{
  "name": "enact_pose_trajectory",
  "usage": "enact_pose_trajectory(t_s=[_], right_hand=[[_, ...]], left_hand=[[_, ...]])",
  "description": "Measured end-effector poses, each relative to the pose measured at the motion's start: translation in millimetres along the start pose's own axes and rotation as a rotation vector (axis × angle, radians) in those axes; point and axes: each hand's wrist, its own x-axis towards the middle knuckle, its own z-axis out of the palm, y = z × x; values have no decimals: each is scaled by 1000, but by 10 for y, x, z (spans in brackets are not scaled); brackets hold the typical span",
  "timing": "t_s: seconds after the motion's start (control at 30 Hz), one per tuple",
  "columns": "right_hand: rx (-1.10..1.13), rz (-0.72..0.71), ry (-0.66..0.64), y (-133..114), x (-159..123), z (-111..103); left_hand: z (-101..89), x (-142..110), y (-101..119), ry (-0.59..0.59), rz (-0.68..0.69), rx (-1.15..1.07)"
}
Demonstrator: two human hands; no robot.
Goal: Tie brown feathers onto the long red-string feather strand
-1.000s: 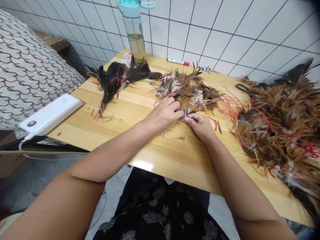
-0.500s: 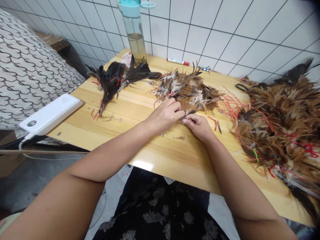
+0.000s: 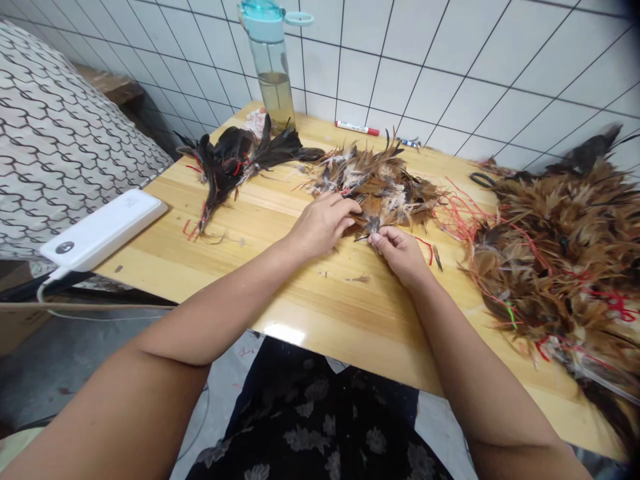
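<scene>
Brown and whitish feathers [image 3: 387,177] lie in a loose pile at the middle of the wooden table [image 3: 280,293]. My left hand [image 3: 325,220] rests at the pile's near left edge, palm down, fingers parted and reaching over the feathers. Beside it, my right hand [image 3: 397,250] pinches a small dark feather [image 3: 369,233] between thumb and forefinger at the pile's near edge. A short red thread [image 3: 425,248] and a single loose feather [image 3: 437,258] lie just right of that hand.
Black feathers bound with red thread [image 3: 235,160] lie at the left. A large heap of brown feathers [image 3: 570,247] covers the right side, with tangled red threads [image 3: 467,220] beside it. Behind stand a water bottle [image 3: 273,80] and a red-capped marker [image 3: 356,127]. A white power bank [image 3: 105,227] sits at the left edge.
My left hand has drawn away from my right hand, slightly up and left, and its fingers have spread over the pile. My right hand stays nearly in place, still pinching.
</scene>
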Motion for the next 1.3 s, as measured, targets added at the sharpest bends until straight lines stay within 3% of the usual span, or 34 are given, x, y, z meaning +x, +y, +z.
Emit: enact_pose_trajectory(t_s=[0.23,0.4,0.47,0.57,0.67,0.83,0.97,1.07,1.2,1.3], right_hand=[[152,67,65,-23,1,4],[165,60,96,-28,10,-9],[169,52,106,-23,10,-13],[177,42,141,-5,16,-19],[185,31,185,20,31,-25],[207,18,230,48,48,-28],[176,6,253,51,41,-20],[145,2,267,54,37,-14],[121,-5,295,60,39,-12],[93,-22,312,53,43,-4]], left_hand=[[-35,31,-69,15,-234,-212],[-15,27,42,-128,-447,-633],[3,24,64,-135,-478,-731],[13,28,53,-66,-461,-643],[-29,31,13,-53,-338,-416],[-208,10,-41,-330,-54,-121],[-301,-10,-30,-528,-70,-26],[-293,-16,-6,-588,-77,20],[-280,2,8,-491,-62,-116],[-280,29,34,-334,-183,-347]])
